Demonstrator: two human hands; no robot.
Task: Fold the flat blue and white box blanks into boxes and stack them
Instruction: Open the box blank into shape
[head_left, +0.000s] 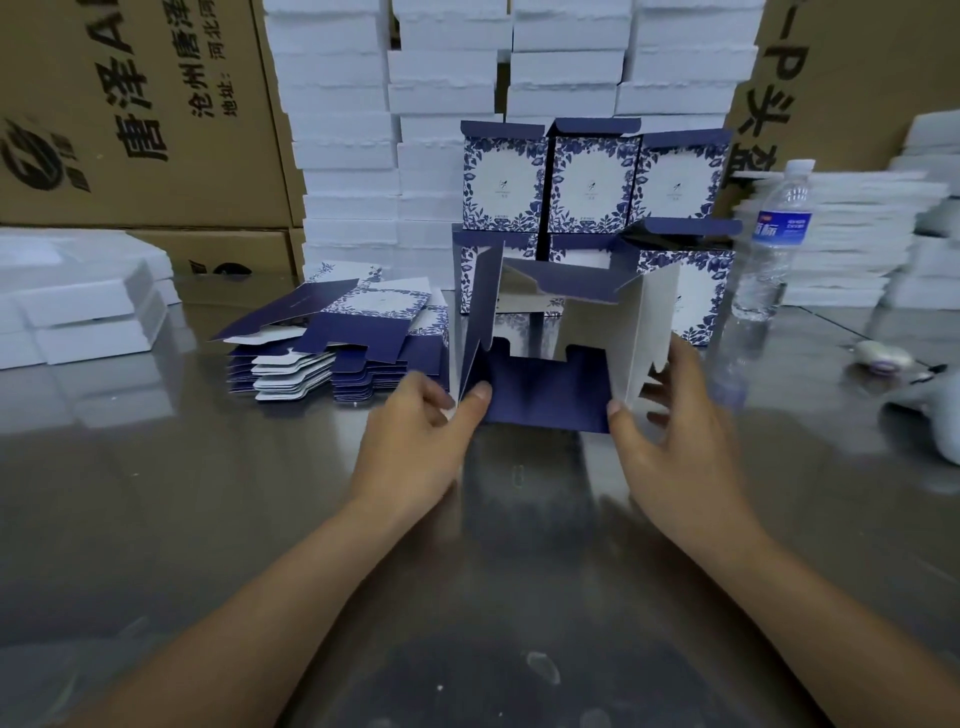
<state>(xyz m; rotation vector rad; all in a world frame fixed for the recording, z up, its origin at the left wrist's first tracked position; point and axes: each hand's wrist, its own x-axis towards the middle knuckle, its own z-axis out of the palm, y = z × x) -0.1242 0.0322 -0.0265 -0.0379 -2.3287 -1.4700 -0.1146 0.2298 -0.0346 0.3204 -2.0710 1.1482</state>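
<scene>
Both hands pinch the half-opened blue and white cardboard box blank (550, 332) mid-worktop, left hand (421, 436) on its left wall, right hand (675, 415) on its right, folded patterned boxes (592, 182) stacked just behind, flat blanks pile (337, 343) left.

packing warehouse | brown shipping cartons (135, 109) | white box stacks (343, 130)

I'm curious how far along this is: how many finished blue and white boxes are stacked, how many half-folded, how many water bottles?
Finished stacked boxes: 6
Half-folded box: 1
Water bottle: 1
Total: 8
</scene>
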